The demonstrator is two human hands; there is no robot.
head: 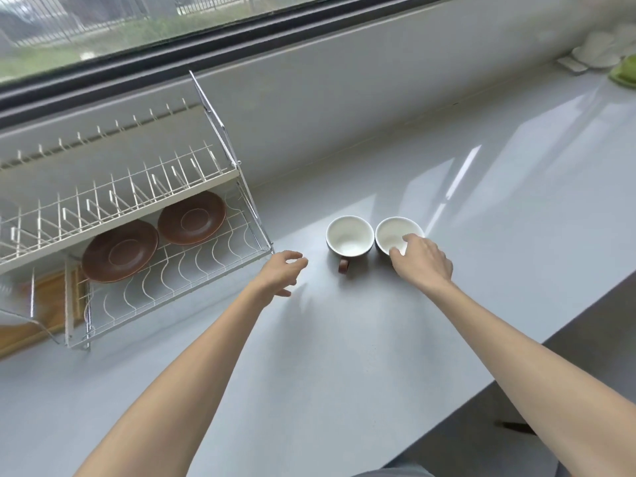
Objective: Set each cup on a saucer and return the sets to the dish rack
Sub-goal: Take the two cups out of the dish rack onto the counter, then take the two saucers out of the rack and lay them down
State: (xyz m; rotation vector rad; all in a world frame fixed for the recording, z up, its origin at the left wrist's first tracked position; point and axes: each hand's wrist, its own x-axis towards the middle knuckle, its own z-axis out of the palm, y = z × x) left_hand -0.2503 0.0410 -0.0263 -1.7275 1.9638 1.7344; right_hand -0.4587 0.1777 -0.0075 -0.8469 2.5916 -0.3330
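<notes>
Two brown cups with white insides stand side by side on the grey counter. The left cup point(349, 235) shows its brown handle toward me. My right hand point(425, 261) grips the near rim of the right cup point(392, 233), with fingers over the rim. My left hand point(284, 271) hovers open over the counter between the rack and the left cup, holding nothing. Two brown saucers lie on the lower shelf of the white wire dish rack point(192, 270): the near-left saucer point(120, 251) and the far-right saucer point(191, 218).
The rack's upper shelf point(113, 197) of plate slots overhangs the saucers. A wooden board point(48, 297) lies at the rack's left end. White dishes point(599, 49) and a green item point(624, 72) sit far right by the window. The counter's edge runs along the right.
</notes>
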